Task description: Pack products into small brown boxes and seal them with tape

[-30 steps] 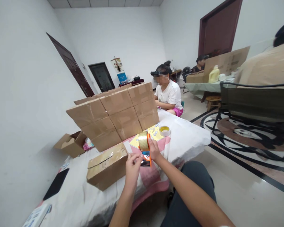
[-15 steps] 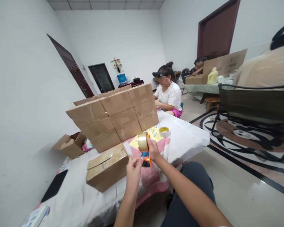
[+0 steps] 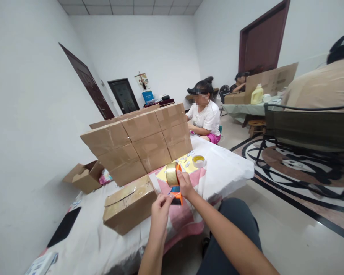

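Observation:
My right hand (image 3: pixel 185 184) is closed around an orange tape dispenser (image 3: pixel 179 168), raised above the table. A wide roll of yellowish packing tape (image 3: pixel 171 174) sits on it, facing left. Lower down, the dispenser has a blue and black part. My left hand (image 3: pixel 160 208) pinches the loose end of the tape at this lower part, with thumb and forefinger together; the end itself is mostly hidden. Left of my left hand lies a closed cardboard box (image 3: pixel 129 206), taped along its top.
A tall cardboard partition (image 3: pixel 145 141) stands across the table. Behind the dispenser lies another tape roll (image 3: pixel 198 161). An opened carton (image 3: pixel 84 177) and a black flat pad (image 3: pixel 65 226) are at left. A person in white (image 3: pixel 205 114) sits beyond; others sit at right.
Both hands and the dispenser have shifted slightly down and left in view. My left hand stays pinched at the dispenser's lower part.

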`<state>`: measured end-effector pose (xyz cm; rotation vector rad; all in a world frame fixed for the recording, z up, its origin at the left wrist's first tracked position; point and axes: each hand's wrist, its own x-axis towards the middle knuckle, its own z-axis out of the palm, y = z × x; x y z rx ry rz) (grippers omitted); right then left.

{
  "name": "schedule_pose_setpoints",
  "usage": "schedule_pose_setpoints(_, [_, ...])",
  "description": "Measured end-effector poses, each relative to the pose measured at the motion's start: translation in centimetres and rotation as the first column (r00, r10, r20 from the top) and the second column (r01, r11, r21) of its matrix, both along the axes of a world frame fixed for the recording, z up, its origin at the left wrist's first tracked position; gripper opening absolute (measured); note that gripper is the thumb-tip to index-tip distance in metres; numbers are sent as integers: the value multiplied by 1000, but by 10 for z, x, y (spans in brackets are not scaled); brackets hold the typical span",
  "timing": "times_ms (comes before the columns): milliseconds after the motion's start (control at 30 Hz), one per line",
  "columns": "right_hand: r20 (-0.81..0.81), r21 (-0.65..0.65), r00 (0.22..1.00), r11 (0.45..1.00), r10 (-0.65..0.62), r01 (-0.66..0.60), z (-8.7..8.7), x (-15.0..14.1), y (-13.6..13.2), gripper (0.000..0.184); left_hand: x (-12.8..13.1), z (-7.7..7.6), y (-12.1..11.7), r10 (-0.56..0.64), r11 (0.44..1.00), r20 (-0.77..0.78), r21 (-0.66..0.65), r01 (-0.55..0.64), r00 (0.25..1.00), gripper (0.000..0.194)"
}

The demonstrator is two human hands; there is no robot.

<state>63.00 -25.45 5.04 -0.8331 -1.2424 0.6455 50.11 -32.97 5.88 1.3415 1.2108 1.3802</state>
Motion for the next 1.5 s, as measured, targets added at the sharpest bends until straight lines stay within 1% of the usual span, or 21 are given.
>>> schedule_pose_setpoints(100, [101, 75, 995, 997, -12, 4, 0, 0, 0, 57, -5, 0, -2, -20, 998, 18, -54, 20, 1000, 42])
schedule_pose_setpoints(200, [169, 115, 986, 993, -15, -5, -2, 0, 1, 52, -9, -1, -5, -30, 993, 28, -110, 33, 999, 43])
schedule_pose_setpoints(367, [175, 120, 985, 993, -16, -5, -4, 0, 3, 48, -13, 0, -9, -44, 988, 48, -146, 51, 998, 48])
schedule_pose_setpoints(567, [180, 127, 983, 992, -28, 5, -3, 1, 2, 47, -13, 3, -14, -71, 972, 158, -213, 104, 985, 54])
schedule_pose_setpoints(700, [186, 125, 982, 992, -29, 6, -2, 2, 1, 46, -10, 1, -14, -64, 967, 173, -231, 104, 983, 57])
schedule_pose_setpoints(800, [183, 119, 983, 993, -27, 5, -1, 1, 1, 46, -11, -4, -13, -64, 969, 157, -226, 99, 985, 64])
schedule_pose_setpoints(900, [172, 106, 985, 994, -23, 5, 0, 1, 0, 46, -15, -9, -11, -74, 977, 128, -188, 97, 989, 76])
schedule_pose_setpoints(1000, [154, 91, 988, 996, -18, 4, 0, 1, -1, 45, -16, -12, -11, -71, 982, 107, -168, 89, 992, 83])
schedule_pose_setpoints(1167, [134, 77, 991, 997, -18, 8, 3, 1, -2, 46, -13, -11, -13, -51, 984, 117, -164, 70, 992, 80])
schedule_pose_setpoints(1300, [125, 70, 992, 998, -13, 4, 4, 1, -3, 46, -11, -14, -13, -72, 986, 124, -142, 90, 990, 76])
schedule_pose_setpoints(1500, [110, 52, 994, 999, -3, -3, 1, -1, -1, 46, -11, -19, -13, -68, 982, 120, -165, 87, 990, 81])
